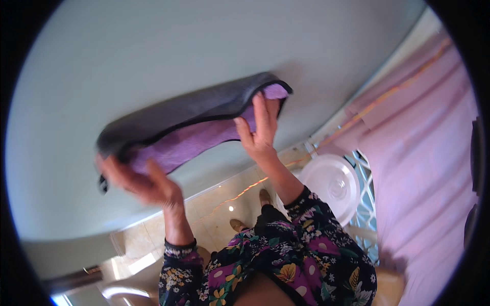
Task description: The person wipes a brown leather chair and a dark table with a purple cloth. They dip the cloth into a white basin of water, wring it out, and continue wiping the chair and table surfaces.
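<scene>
A folded two-sided cloth [183, 111], grey on one face and purple on the other with black edging, is up against a pale smooth wall [214, 46]. My left hand [143, 179], blurred, is at its lower left end, with the thumb over the purple face and the other fingers around the edge. Near the right end, my right hand [262, 130] lies on the purple face with its fingers spread, holding the cloth to the wall. From the left end hangs a small dark loop or tag [103, 184].
A pink curtain [417, 153] hangs at the right. A twisted orange-yellow cord [249, 186] crosses the view. A round whitish plastic lid [325, 187] sits beside a white lattice rack [365, 191]. My shoes [265, 197] stand on the tiled floor [208, 222].
</scene>
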Demonstrator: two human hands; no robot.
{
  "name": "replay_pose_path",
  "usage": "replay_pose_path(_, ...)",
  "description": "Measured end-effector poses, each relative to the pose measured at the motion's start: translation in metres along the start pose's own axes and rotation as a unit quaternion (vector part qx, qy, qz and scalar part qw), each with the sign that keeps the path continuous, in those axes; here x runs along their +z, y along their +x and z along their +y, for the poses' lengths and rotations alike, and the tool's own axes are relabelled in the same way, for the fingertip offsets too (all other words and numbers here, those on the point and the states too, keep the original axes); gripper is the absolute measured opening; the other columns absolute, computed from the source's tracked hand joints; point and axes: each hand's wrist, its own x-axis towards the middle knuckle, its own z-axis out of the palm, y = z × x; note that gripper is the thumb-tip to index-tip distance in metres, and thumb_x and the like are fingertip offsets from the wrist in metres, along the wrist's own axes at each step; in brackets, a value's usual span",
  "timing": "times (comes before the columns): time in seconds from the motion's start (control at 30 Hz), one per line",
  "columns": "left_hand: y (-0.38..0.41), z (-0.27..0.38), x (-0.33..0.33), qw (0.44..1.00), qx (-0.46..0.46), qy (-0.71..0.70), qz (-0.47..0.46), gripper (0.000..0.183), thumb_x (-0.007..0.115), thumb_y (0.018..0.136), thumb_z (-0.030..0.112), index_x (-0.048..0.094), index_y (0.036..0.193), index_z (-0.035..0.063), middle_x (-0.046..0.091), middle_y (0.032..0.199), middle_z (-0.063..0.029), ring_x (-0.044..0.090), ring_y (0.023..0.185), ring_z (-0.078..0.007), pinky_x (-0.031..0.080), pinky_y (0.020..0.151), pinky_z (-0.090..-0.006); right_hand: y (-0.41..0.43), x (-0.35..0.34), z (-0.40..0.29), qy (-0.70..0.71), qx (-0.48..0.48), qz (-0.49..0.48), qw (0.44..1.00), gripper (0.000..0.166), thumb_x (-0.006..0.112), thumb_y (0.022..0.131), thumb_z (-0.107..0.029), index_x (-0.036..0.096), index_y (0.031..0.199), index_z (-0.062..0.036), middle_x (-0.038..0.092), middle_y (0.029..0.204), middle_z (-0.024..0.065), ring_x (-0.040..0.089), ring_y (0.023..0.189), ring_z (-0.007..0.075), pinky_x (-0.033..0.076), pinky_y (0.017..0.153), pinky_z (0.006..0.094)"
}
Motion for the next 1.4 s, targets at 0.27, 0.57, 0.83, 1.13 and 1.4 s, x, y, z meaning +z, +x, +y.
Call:
replay_pose_path(0.27,-0.005,-0.025,-0.027,0.95,0.104,0.266,-0.125,0.068,0.063,0.082,0.026,0.035,0.138,0.0,0.016,0.145,-0.0338,0.024,0.131,-0.049,0.017,0.105,-0.0541,0.023,0.013,-0.02,-0.106,-0.091,0.077,0.987,0.051,0.062,0.081,-0.031,0.054,0.123,-0.002,0.048,0.112,0.0199,0.042,0.11,0.0419,0.019,0.103,0.059)
replay_pose_path(0.57,0.066,-0.021,-0.04,0.913,0.317,0.252,0.043,0.063,0.062,0.083,0.039,0.042,0.136,0.0108,0.035,0.138,-0.0212,0.042,0.112,-0.0301,0.02,0.099,-0.0426,0.078,0.001,-0.055,-0.099,-0.33,0.2,0.917,0.04,0.061,0.082,-0.013,0.057,0.119,0.0024,0.053,0.109,0.0195,0.048,0.105,0.0379,0.034,0.097,0.0434)
replay_pose_path(0.83,-0.081,-0.082,-0.06,0.939,0.083,0.294,-0.158,0.06,0.063,0.073,0.022,0.048,0.128,0.006,0.027,0.136,-0.0389,0.048,0.094,-0.0456,0.035,0.08,-0.049,-0.049,0.024,-0.044,0.036,-0.151,-0.092,0.984,0.037,0.068,0.058,-0.004,0.071,0.095,-0.0115,0.047,0.082,0.005,0.049,0.074,0.0234,0.037,0.06,0.037)
replay_pose_path(1.13,-0.182,-0.09,-0.085,0.917,-0.015,0.296,-0.269,0.069,0.064,0.075,0.012,0.035,0.138,0.0102,0.023,0.139,-0.0364,0.045,0.106,-0.0464,0.03,0.094,-0.0546,-0.185,0.031,-0.032,0.095,0.194,-0.16,0.963,0.031,0.064,0.066,0.007,0.067,0.094,-0.0057,0.052,0.084,0.0087,0.053,0.074,0.024,0.045,0.063,0.0322)
replay_pose_path(1.4,-0.011,-0.074,-0.062,0.945,0.141,0.289,-0.054,0.064,0.05,0.083,0.039,0.041,0.136,0.0045,0.019,0.144,-0.0327,0.034,0.124,-0.0437,0.018,0.098,-0.0533,-0.021,0.013,-0.093,0.062,0.025,0.054,0.996,0.031,0.07,0.07,0.003,0.07,0.099,-0.0036,0.055,0.089,0.0003,0.051,0.076,0.0118,0.04,0.061,0.0226)
